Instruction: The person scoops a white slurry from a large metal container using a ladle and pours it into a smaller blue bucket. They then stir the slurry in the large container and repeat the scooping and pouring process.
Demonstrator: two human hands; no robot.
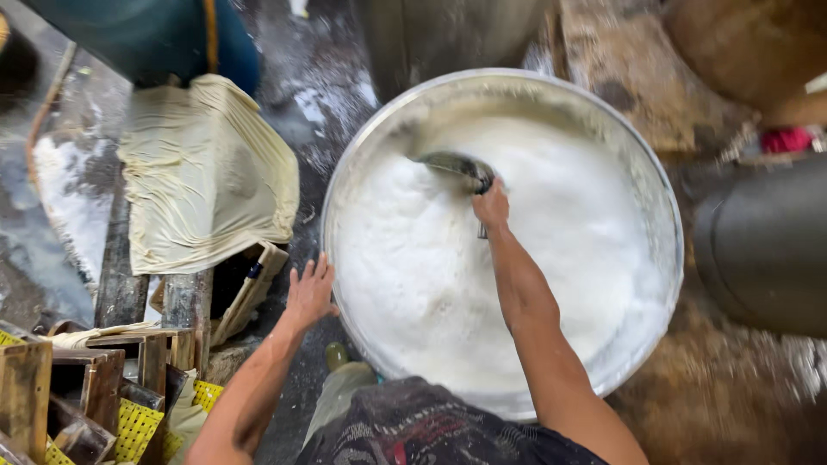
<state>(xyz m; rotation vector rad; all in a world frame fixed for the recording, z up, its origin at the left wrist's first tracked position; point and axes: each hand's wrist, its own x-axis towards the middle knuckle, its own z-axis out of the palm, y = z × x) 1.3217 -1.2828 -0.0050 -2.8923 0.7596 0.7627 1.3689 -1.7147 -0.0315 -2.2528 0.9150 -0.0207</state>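
Head camera looks straight down on a big round metal vat point(656, 198), brim-full of white foamy liquid point(431, 284), and everything else sits around that vat. Right hand point(491, 207) is out over the middle of the vat, a little toward its far side, its grip clamped tight around the short handle of a metal ladle point(452, 164). The ladle's bowl lies just beyond the hand, toward the vat's far-left rim, tipped and partly sunk in the foam. The right forearm stretches across the near half of the vat, above the liquid.

Left hand point(308, 293) sits at the vat's near-left edge, fingers spread wide apart, holding nothing; whether the fingertips actually press on the rim I cannot tell, but they are right beside it.

Off the vat's left side, a pale yellow folded cloth point(202, 172) drapes over a wooden beam point(116, 275). Further left and nearer than the vat, wooden frames point(86, 370) stand with yellow mesh point(133, 426) showing between them. Wet, splashed dark floor point(306, 103) runs past the vat's far-left side. To the vat's right, a dark cylinder point(767, 250) lies well apart from the rim.
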